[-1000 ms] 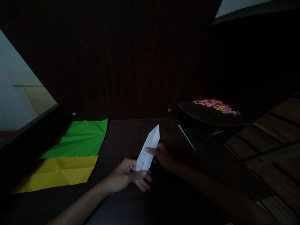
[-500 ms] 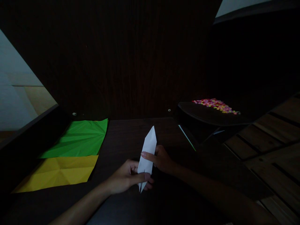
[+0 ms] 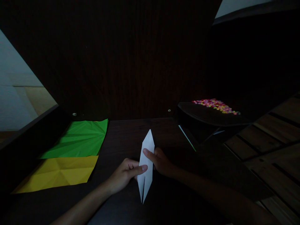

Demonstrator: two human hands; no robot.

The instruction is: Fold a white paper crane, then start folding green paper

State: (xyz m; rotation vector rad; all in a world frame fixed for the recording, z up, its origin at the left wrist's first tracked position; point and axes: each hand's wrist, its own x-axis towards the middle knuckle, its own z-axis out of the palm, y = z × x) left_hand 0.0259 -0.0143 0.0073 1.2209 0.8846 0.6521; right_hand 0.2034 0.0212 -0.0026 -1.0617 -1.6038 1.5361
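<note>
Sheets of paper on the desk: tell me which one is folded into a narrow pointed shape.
The white paper, pinched between the left hand and right hand. The green sheet and yellow sheet lie open and flat, creased only, at the left.

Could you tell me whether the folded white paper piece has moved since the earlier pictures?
Yes. The folded white paper piece has swung from a rightward tilt to nearly upright and slid down toward the camera, judged against the unmoved creased green paper sheet.
</note>
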